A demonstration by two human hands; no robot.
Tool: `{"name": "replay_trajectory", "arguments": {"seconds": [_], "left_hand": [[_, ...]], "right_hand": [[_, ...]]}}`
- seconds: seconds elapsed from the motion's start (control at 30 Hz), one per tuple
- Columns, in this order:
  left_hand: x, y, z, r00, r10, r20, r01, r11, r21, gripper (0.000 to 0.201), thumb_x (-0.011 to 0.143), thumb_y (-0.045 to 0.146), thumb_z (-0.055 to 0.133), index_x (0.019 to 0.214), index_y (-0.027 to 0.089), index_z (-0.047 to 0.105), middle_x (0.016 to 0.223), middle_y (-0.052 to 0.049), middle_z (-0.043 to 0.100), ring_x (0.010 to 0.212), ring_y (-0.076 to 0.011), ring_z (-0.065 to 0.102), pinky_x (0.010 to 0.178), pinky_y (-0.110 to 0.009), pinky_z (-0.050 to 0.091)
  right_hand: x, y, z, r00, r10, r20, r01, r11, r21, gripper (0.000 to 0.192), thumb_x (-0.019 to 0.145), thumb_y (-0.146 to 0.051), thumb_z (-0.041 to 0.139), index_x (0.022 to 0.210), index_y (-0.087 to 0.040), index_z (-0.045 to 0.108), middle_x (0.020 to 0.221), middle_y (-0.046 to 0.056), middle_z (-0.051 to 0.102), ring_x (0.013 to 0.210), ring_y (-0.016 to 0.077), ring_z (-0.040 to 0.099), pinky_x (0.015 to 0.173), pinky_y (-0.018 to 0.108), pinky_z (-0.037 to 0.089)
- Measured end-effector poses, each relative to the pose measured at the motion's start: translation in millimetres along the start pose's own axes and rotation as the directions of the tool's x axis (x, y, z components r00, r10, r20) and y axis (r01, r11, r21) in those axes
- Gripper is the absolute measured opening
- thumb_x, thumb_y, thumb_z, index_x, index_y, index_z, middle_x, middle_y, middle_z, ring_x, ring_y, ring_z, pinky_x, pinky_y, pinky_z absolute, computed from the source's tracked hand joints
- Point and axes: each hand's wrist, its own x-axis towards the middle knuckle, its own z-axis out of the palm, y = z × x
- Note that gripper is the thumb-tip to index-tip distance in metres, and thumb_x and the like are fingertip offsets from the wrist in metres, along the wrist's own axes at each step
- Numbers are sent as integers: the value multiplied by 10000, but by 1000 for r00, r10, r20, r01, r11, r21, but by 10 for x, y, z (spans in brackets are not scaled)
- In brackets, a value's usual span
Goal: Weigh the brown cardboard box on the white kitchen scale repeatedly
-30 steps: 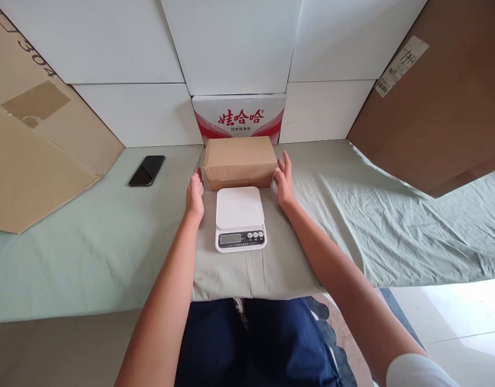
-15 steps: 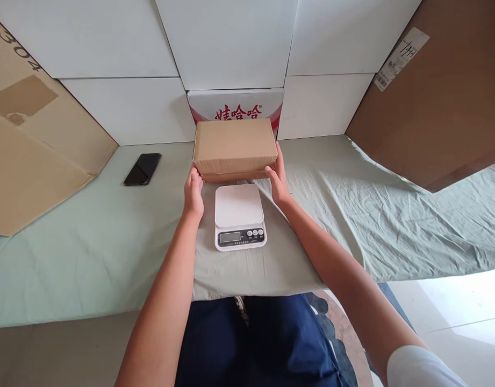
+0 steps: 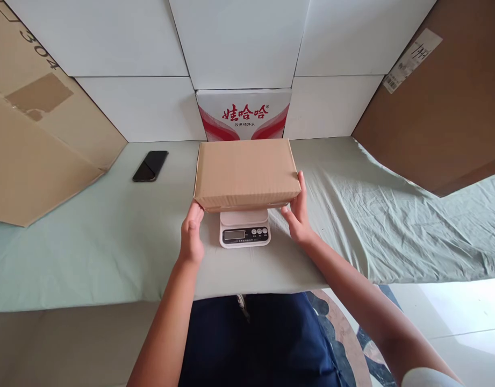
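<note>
Both hands grip a closed brown cardboard box (image 3: 246, 173) by its short ends: the left hand (image 3: 191, 235) has its fingers pressed to the near left corner, and the right hand (image 3: 299, 214) clasps the near right edge, thumb up the side. Held that way, the box sits level over a white kitchen scale (image 3: 244, 229), covering the platform so that only the scale's front strip with display and buttons shows; whether the box rests on the platform or hangs just above it cannot be told. Its far edge lies near a red-and-white printed carton (image 3: 244, 114) standing against the white wall panels. Pale green cloth (image 3: 90, 236) covers the table, with open cloth on both sides of the hands. A black phone (image 3: 150, 165) lies well apart to the left, near a leaning cardboard sheet (image 3: 33, 150); another large brown board (image 3: 440, 113) leans at the right.
</note>
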Motion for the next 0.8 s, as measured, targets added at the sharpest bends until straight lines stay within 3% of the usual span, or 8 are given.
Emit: {"name": "replay_trajectory", "arguments": {"seconds": [0.23,0.8], "left_hand": [[-198,14,-34,998,-39,-44,39,999,12,883,865,851,387,1514,273,541,1581,-102,543,1557,-350,365,1275,-489,315],[-205,-4,-47,998,-39,-57,40,999,28,882,874,849,375,1511,260,538,1605,-114,511,1550,-353,377,1258,-481,339]], "right_hand": [[-182,-3,-15,999,30,12,-30,1000,-2,926,940,-667,532,1659,-405,11,1764,-22,158,1646,314,173,1350,605,207],[-166,-38,-15,999,33,12,-33,999,-2,851,956,-630,529,1651,-424,83,1728,13,238,1594,337,286,1287,606,332]]}}
